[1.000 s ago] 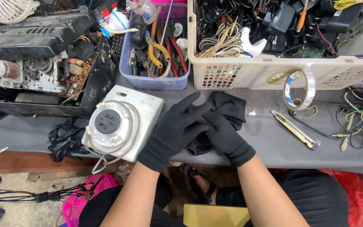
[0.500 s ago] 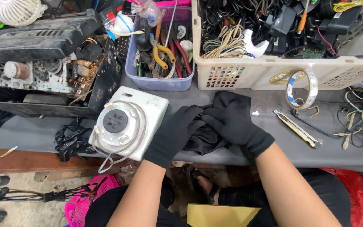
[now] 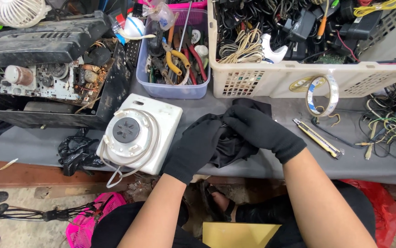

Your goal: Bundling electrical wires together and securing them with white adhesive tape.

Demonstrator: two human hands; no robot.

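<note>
a dismantled black radio chassis (image 3: 46,69) is noted far to the left of the grip, its circuit parts exposed. a crumpled black bag (image 3: 76,154) is seen at the bench edge, left of the grip. a white instant camera (image 3: 140,133) is found just beside the left hand, with its loose strap (image 3: 115,177) hanging over the bench edge. a risk is judged here: the strap could be caught by the forearm and the camera dragged off the bench.

the left hand (image 3: 198,147), in a black glove, is curled closed on a black cloth (image 3: 232,147), which is held at the middle of the bench front, between both hands. the right hand (image 3: 257,128), also gloved, is pressed over the cloth from above, fingers closed on its folds. what lies inside the cloth cannot be told; if something small is wrapped there, it is judged that it could slip out and drop to the floor.

behind the grip, a blue tub of pliers (image 3: 175,59) and a white basket of cables (image 3: 308,46) are noted. to the right of the grip, a tape roll (image 3: 322,96) is leaned against the basket, and a yellow utility knife (image 3: 318,138) lies near the right wrist. a snag of the sleeve or cloth on the knife is judged possible. loose wires (image 3: 390,128) lie furthest right.
</note>
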